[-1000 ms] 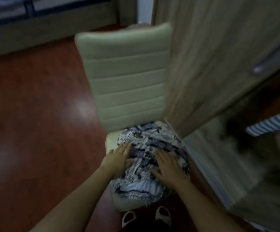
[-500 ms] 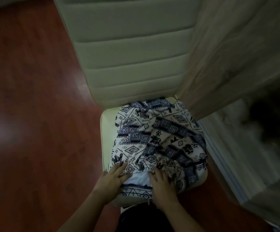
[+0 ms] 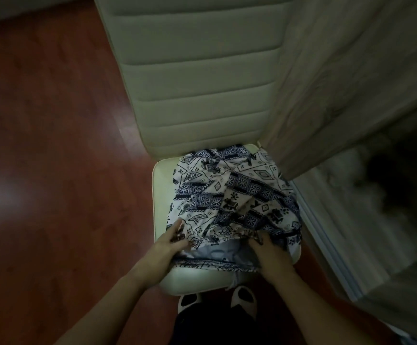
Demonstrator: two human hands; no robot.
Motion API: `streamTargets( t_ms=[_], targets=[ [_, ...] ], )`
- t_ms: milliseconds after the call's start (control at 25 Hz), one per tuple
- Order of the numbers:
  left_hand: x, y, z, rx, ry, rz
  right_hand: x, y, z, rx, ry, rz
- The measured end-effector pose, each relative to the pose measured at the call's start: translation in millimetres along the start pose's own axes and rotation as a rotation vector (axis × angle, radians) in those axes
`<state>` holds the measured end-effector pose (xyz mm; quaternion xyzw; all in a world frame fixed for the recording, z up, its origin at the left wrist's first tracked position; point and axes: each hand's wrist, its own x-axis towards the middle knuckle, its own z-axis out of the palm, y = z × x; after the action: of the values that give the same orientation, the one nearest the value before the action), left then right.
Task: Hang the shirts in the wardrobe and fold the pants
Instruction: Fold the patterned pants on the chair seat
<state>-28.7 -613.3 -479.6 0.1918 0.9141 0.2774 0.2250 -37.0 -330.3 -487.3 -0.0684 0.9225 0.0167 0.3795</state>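
Navy-and-white patterned garment [image 3: 229, 195] bunched up on the seat of the cream chair [image 3: 159, 195], right beside the wardrobe door [image 3: 339, 83]. Left hand [image 3: 170, 241] and right hand [image 3: 268, 252] both pinching its near edge, fingers curled into the cloth. Probably pants, hard to say for sure. Best bet here: lift straight up by that edge, shake to free the legs, keep clear of the door. Versus half a second ago: same spot on the seat, near edge peeled up more, pale inside layer showing wider between the hands.
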Motion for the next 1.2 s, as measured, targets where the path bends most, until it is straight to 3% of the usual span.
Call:
streamTargets(
  t_ms=[240, 440, 600, 720, 960, 1120, 1200],
  targets=[
    [-1.4, 63.0, -107.4, 0.058, 0.060, 0.082, -45.4, 41.6, -111.9, 0.076, 0.143, -0.180],
    [8.6, 130.5, -234.1, 0.317, -0.007, 0.051, -120.1, 61.0, -260.3, 0.039, 0.225, -0.221],
    [0.3, 188.7, -328.7, 0.472, 0.070, 0.058, -185.4, 74.0, -364.4, 0.092, 0.299, -0.183],
    [-14.3, 225.1, -389.3, 0.541, 0.169, 0.075, -226.9, 78.2, -424.1, 0.049, 0.468, -0.239],
    [-65.2, 248.2, -452.4, 0.596, 0.408, 0.175, -304.9, 89.2, -477.3, 0.116, 0.704, -0.455],
    [-66.5, 250.6, -448.8, 0.510, 0.618, 0.237, -303.1, 85.5, -480.7, 0.001, 0.748, -0.463],
    [-69.1, 249.5, -449.9, 0.457, 0.617, 0.217, -297.2, 83.8, -479.8, -0.003, 0.741, -0.476]
  ],
)
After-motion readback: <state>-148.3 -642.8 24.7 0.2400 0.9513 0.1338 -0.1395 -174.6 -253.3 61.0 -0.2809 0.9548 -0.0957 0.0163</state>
